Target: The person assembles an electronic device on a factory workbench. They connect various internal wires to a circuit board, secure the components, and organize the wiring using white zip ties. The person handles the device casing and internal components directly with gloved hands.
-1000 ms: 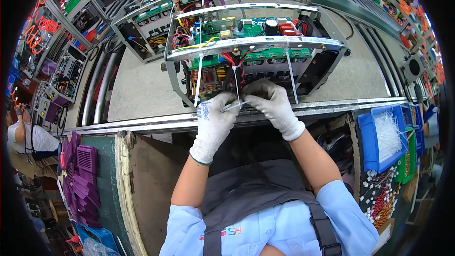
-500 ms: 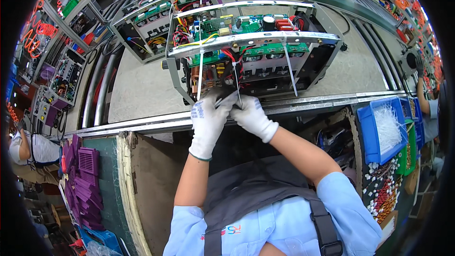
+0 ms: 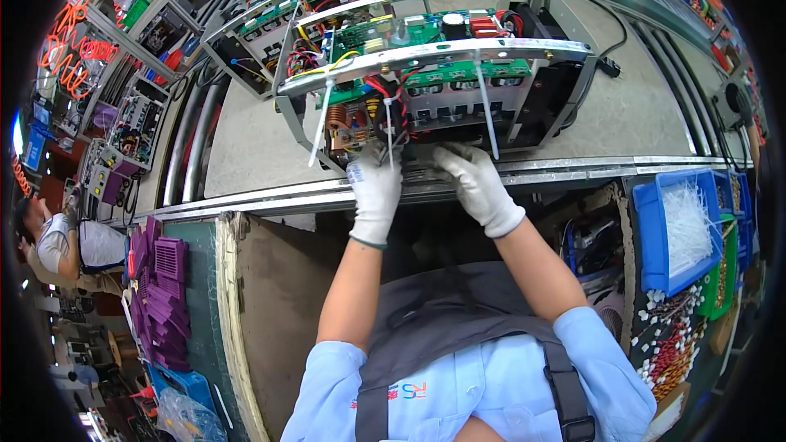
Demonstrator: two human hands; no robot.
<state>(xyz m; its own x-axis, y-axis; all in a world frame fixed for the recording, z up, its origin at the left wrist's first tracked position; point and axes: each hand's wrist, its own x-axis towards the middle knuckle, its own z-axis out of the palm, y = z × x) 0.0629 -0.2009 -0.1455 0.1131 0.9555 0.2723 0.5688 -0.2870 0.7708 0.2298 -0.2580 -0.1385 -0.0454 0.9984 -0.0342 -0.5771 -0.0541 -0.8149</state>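
In front of me stands a metal-framed electronic unit (image 3: pixel 438 51) with green circuit boards, red and black wires and a copper coil (image 3: pixel 336 117). White cable ties hang from its front rail: a left one (image 3: pixel 321 123) and a right one (image 3: pixel 487 110). Another white tie (image 3: pixel 389 131) is round the red and black wires, its tail reaching down to my left hand. My left hand (image 3: pixel 375 195), in a white glove, is closed at the unit's lower front edge. My gloved right hand (image 3: pixel 481 190) has its fingers bent together beside a dark part there. What either hand grips is hidden.
A second unit (image 3: pixel 262 45) stands behind at left. At right, a blue bin (image 3: pixel 678 233) holds white cable ties, beside a green bin (image 3: pixel 720 270) of small parts. Purple grilles (image 3: pixel 164 295) are piled at left. Metal rollers (image 3: pixel 192 147) flank the board. A person (image 3: pixel 78 237) works far left.
My hands have moved apart; the right has shifted right, off the middle tie's tail. The left remains by the wires. My view has shifted slightly.
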